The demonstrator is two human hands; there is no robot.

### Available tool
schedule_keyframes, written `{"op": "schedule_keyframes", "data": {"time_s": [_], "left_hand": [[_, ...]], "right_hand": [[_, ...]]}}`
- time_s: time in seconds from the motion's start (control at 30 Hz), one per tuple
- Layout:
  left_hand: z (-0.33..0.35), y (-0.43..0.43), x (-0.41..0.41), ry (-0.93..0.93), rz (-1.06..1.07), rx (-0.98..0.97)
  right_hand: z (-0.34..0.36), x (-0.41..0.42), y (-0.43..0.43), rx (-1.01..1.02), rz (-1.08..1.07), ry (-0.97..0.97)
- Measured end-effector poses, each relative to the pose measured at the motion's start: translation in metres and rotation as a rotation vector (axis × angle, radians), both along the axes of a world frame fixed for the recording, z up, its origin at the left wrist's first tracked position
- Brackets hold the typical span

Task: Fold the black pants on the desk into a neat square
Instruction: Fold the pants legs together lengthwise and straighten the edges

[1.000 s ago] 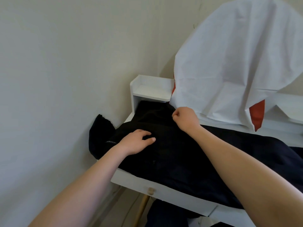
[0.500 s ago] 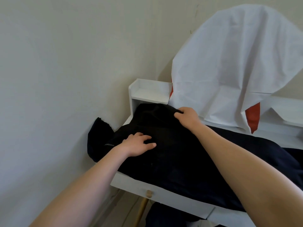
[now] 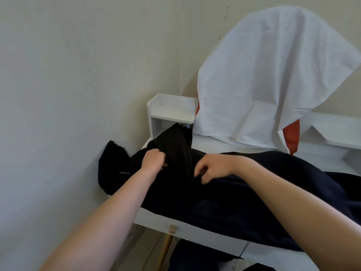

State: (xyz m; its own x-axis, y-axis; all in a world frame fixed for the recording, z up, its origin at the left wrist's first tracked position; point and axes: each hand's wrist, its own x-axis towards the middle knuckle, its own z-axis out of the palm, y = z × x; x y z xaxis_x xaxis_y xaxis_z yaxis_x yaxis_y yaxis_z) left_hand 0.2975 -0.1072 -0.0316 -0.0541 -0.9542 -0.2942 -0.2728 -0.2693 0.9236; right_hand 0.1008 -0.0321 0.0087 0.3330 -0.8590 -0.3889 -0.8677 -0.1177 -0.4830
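Note:
The black pants (image 3: 224, 194) lie spread across the white desk (image 3: 195, 231), with one end hanging over the desk's left edge by the wall. A bunched fold of the fabric rises toward the small shelf at the back. My left hand (image 3: 153, 160) is closed on that raised fold at its left side. My right hand (image 3: 213, 167) sits just right of the fold with curled fingers pinching the cloth; the motion blurs it slightly.
A white shelf unit (image 3: 172, 112) stands at the desk's back left corner. A white sheet (image 3: 273, 85) drapes over a red-orange object (image 3: 292, 137) behind the pants. The wall runs close along the left. A wooden drawer knob (image 3: 172, 228) and desk leg show below.
Both hands moved together onto the middle of the pants. The left hand went from lying flat to gripping, and the fabric is now gathered up into a raised fold between them.

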Motion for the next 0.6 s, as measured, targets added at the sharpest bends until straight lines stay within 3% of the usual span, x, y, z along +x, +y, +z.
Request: {"op": "schedule_keyframes", "data": {"time_s": [0.07,0.23,0.4,0.5,0.6], "left_hand": [[0.001,0.002,-0.001,0.128,0.179,0.025],[0.01,0.005,-0.014,-0.585,-0.028,-0.46],[0.009,-0.008,-0.05,-0.92,-0.206,-0.33],[0.006,-0.02,-0.052,-0.895,-0.154,-0.3],[0.011,-0.032,-0.044,-0.624,-0.083,-0.313]], "right_hand": [[-0.013,0.009,0.0,0.052,0.029,0.046],[-0.025,0.019,-0.002,0.026,0.026,0.041],[-0.022,0.014,0.003,0.041,0.002,0.007],[-0.026,0.008,0.006,-0.029,-0.013,-0.02],[-0.028,0.0,0.003,-0.224,-0.1,-0.034]]}}
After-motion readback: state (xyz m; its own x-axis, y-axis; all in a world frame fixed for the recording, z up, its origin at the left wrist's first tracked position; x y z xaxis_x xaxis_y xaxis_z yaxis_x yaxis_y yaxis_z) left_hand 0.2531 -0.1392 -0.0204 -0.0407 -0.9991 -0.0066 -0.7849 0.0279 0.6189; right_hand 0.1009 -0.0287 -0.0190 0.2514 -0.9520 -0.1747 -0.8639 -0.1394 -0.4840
